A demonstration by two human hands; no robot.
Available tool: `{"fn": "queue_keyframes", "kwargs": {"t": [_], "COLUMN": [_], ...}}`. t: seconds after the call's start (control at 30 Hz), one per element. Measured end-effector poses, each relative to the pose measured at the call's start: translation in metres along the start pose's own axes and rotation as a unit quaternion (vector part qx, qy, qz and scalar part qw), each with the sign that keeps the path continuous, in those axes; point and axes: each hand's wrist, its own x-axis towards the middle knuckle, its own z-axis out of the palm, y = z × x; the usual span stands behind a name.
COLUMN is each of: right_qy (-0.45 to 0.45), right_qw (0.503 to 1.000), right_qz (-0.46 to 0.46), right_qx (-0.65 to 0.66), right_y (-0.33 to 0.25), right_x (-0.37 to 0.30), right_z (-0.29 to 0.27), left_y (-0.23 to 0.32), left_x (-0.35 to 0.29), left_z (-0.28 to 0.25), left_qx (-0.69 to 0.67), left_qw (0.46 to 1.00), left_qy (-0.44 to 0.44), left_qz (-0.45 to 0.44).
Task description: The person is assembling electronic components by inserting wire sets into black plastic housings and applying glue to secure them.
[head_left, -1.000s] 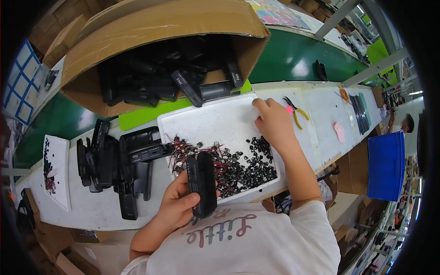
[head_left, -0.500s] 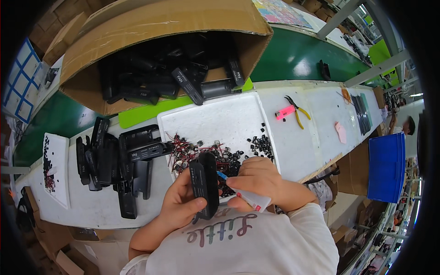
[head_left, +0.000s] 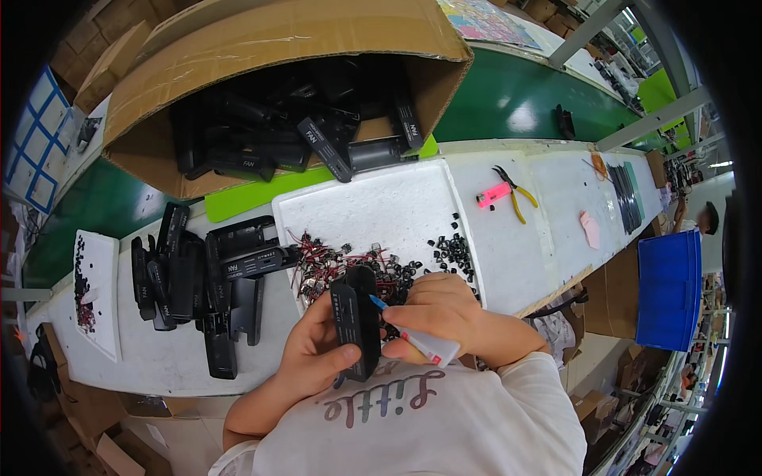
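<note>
Right hand (head_left: 440, 311) has come back from the far side of the white tray (head_left: 373, 208) and now pinches a white tube (head_left: 421, 343), tip against the black housing (head_left: 355, 321). Left hand (head_left: 317, 357) grips that housing near the body. Application appears underway.

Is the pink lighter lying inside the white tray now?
No, the pink lighter lies on the table beside the yellow-handled pliers, to the right of the white tray.

A matt black plastic casing (head_left: 355, 321) and a glossy white plastic tube (head_left: 421, 343) lie just below the rough white foam tray (head_left: 381, 208), beyond which sits a matt brown cardboard box (head_left: 262, 47).
</note>
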Motion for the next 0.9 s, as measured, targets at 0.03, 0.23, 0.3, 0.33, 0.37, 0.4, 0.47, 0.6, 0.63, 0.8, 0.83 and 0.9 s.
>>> {"fn": "queue_keyframes", "kwargs": {"t": [0.03,0.23,0.3,0.33,0.37,0.4,0.47,0.6,0.63,0.8,0.83,0.9], "right_qy": [-0.004,-0.042,-0.015,-0.006,0.004,0.004,-0.119,-0.159,-0.134,-0.269,-0.299,-0.301], "right_qw": [1.000,0.988,0.946,0.930,0.910,0.909,0.840,0.836,0.853,0.898,0.891,0.893], "right_qz": [0.005,0.045,0.170,0.211,0.252,0.251,0.341,0.355,0.313,0.236,0.228,0.216], "right_qx": [-0.001,-0.143,-0.277,-0.301,-0.330,-0.334,-0.404,-0.386,-0.395,-0.255,-0.254,-0.257], "right_y": [0.000,0.005,0.019,0.036,0.051,0.064,0.083,0.076,0.071,0.047,0.043,0.043], "right_x": [0.000,-0.001,-0.004,-0.006,-0.007,-0.015,-0.031,-0.028,-0.022,-0.012,-0.013,-0.018], "right_z": [0.000,-0.025,-0.029,-0.031,-0.035,-0.042,-0.053,-0.048,-0.042,-0.015,-0.009,-0.004], "left_y": [-0.001,0.000,0.004,0.005,0.008,0.008,0.012,0.012,0.012,0.012,0.012,0.012], "left_x": [0.000,-0.002,-0.003,-0.002,-0.003,-0.002,-0.002,-0.006,-0.007,-0.005,-0.005,-0.005], "left_z": [-0.001,-0.007,-0.011,-0.016,-0.019,-0.020,-0.024,-0.034,-0.035,-0.031,-0.030,-0.028], "left_qx": [-0.003,-0.029,-0.045,-0.058,-0.073,-0.062,0.010,0.005,0.005,-0.012,-0.012,-0.009], "left_qw": [1.000,0.999,0.998,0.997,0.995,0.992,0.989,0.986,0.986,0.987,0.987,0.991], "left_qy": [-0.002,0.012,0.033,0.042,0.046,0.074,0.111,0.114,0.116,0.119,0.118,0.100], "left_qz": [0.001,0.006,0.029,0.039,0.048,0.076,0.100,0.119,0.120,0.110,0.109,0.085]}}
